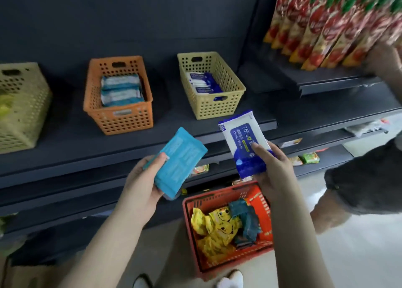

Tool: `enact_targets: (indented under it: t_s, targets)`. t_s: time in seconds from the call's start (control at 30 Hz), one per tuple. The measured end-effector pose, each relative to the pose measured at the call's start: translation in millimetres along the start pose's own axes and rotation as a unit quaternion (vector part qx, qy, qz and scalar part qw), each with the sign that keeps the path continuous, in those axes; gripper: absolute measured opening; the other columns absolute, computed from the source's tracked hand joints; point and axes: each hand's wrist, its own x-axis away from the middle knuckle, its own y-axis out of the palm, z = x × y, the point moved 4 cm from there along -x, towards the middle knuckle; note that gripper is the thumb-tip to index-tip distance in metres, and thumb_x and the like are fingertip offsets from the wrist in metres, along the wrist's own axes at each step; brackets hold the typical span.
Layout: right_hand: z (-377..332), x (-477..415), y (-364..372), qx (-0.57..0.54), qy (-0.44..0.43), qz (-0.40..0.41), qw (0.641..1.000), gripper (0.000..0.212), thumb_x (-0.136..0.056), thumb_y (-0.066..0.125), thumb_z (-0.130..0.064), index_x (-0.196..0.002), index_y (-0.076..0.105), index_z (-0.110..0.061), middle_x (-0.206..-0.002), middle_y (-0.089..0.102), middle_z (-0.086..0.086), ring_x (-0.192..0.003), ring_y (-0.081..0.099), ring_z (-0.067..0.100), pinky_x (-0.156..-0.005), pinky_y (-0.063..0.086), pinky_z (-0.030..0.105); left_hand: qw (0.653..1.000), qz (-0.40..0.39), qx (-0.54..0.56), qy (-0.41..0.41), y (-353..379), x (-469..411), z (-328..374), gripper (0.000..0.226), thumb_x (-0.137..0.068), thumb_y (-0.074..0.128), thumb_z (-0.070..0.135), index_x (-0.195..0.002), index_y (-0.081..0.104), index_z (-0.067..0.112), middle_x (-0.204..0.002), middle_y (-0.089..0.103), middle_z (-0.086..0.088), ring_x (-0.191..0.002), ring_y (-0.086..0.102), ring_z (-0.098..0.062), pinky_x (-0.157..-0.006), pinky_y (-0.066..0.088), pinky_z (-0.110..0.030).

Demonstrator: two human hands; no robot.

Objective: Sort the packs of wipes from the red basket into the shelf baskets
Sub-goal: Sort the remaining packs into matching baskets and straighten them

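With each hand clamped on one pack, the drop is simple matching: left hand (pixel 141 183) takes the teal soft-plastic wipes pack (pixel 179 161) to the orange perforated plastic basket (pixel 118 116), right hand (pixel 272 168) takes the white-and-blue alcohol wipes pack (pixel 244 142) to the tan perforated plastic basket (pixel 214 109). Lay them flat on the stacks. The red plastic floor basket (pixel 226 263) holds more yellow and teal packs. The far-left yellow-green basket (pixel 20 114) is cropped; its contents are blurred, possibly yellow packs.

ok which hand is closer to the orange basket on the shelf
Left. The left hand, holding the teal pack, sits just below and slightly right of the orange basket. The right hand, holding the alcohol wipes pack, is farther right, under the yellow basket.
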Motion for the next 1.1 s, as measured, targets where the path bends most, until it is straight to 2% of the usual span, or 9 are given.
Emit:
enact_targets:
  t_s: [0.2, 0.33, 0.47, 0.63, 0.73, 0.8, 0.87, 0.97, 1.1]
  targets:
    - [16.4, 30.5, 70.6, -0.033, 0.007, -0.073, 0.997, 0.039, -0.084, 0.065, 0.000, -0.121, 0.060, -0.011, -0.111, 0.071, 0.013, -0.104, 0.069, 0.027, -0.089, 0.056, 0.042, 0.999, -0.044, 0.008, 0.014, -42.9, -2.7, 67.3, 0.024, -0.087, 0.067, 0.022, -0.110, 0.064, 0.013, -0.105, 0.074, -0.003, -0.095, 0.072, -0.018, -0.071, 0.057, -0.034]
    - [17.4, 30.3, 89.4, -0.049, -0.019, -0.013, 0.999, 0.041, -0.081, 0.070, -0.003, -0.121, 0.057, -0.005, -0.114, 0.069, 0.017, -0.100, 0.070, 0.028, -0.083, 0.058, 0.041, 0.996, -0.072, 0.029, 0.032, -57.8, -11.3, 101.5, 0.029, -0.089, 0.065, 0.021, -0.118, 0.064, 0.017, -0.109, 0.073, 0.000, -0.099, 0.071, -0.015, -0.074, 0.057, -0.033]
    - [3.2, 10.8, 109.1, -0.079, -0.036, 0.031, 0.996, 0.032, -0.085, 0.070, -0.011, -0.114, 0.058, -0.008, -0.112, 0.070, 0.013, -0.096, 0.071, 0.023, -0.076, 0.060, 0.033, 0.994, -0.090, 0.032, 0.057, -56.1, -37.5, 131.0, 0.034, -0.090, 0.064, 0.022, -0.123, 0.062, 0.021, -0.115, 0.071, 0.001, -0.104, 0.069, -0.016, -0.077, 0.056, -0.034]
    - [-32.7, -48.7, 130.6, -0.051, -0.103, 0.081, 0.990, 0.022, -0.088, 0.068, -0.015, -0.108, 0.061, -0.013, -0.109, 0.071, 0.011, -0.097, 0.071, 0.024, -0.079, 0.060, 0.041, 0.993, -0.092, 0.029, 0.064, -16.0, -87.8, 163.0, 0.029, -0.089, 0.066, 0.018, -0.117, 0.063, 0.027, -0.111, 0.073, 0.003, -0.103, 0.069, -0.015, -0.085, 0.056, -0.039]
    - [-63.7, -100.5, 142.4, 0.022, -0.164, 0.099, 0.981, 0.017, -0.089, 0.067, -0.016, -0.105, 0.063, -0.013, -0.101, 0.072, 0.008, -0.090, 0.072, 0.021, -0.077, 0.060, 0.037, 0.994, -0.079, 0.008, 0.069, 12.6, -128.1, 175.9, 0.021, -0.088, 0.068, 0.020, -0.109, 0.065, 0.022, -0.108, 0.073, 0.000, -0.102, 0.069, -0.017, -0.083, 0.057, -0.040]
    - [-81.6, -138.6, 149.4, 0.106, -0.206, 0.104, 0.967, 0.006, -0.090, 0.065, -0.013, -0.096, 0.066, -0.014, -0.093, 0.071, 0.006, -0.085, 0.070, 0.021, -0.071, 0.059, 0.032, 0.995, -0.058, -0.006, 0.076, 27.6, -156.4, 180.8, 0.010, -0.087, 0.069, 0.021, -0.097, 0.066, 0.021, -0.104, 0.073, -0.001, -0.099, 0.070, -0.018, -0.075, 0.058, -0.038]
    - [-94.1, -179.0, 155.0, 0.186, -0.224, 0.108, 0.951, 0.003, -0.090, 0.064, -0.014, -0.091, 0.066, -0.016, -0.091, 0.071, 0.006, -0.086, 0.069, 0.024, -0.072, 0.057, 0.035, 0.996, -0.036, -0.005, 0.078, 40.9, -183.4, 183.6, 0.005, -0.087, 0.069, 0.020, -0.088, 0.064, 0.022, -0.103, 0.073, -0.002, -0.097, 0.070, -0.019, -0.070, 0.057, -0.036]
    - [-100.6, -239.1, 165.9, 0.291, -0.199, 0.098, 0.931, 0.008, -0.089, 0.064, -0.013, -0.097, 0.064, -0.015, -0.094, 0.070, 0.005, -0.091, 0.068, 0.024, -0.081, 0.056, 0.038, 0.997, -0.011, -0.003, 0.071, 54.0, -217.7, 183.1, 0.005, -0.088, 0.067, 0.020, -0.087, 0.063, 0.021, -0.104, 0.073, -0.003, -0.098, 0.069, -0.020, -0.072, 0.056, -0.036]
    - [-80.7, -309.6, 186.7, 0.465, -0.077, 0.055, 0.880, 0.018, -0.084, 0.068, -0.012, -0.101, 0.064, -0.010, -0.101, 0.069, 0.015, -0.093, 0.065, 0.031, -0.083, 0.054, 0.043, 0.998, 0.017, -0.009, 0.064, 62.8, -252.1, 183.3, 0.005, -0.087, 0.068, 0.022, -0.086, 0.063, 0.021, -0.100, 0.074, -0.001, -0.098, 0.069, -0.020, -0.070, 0.055, -0.036]
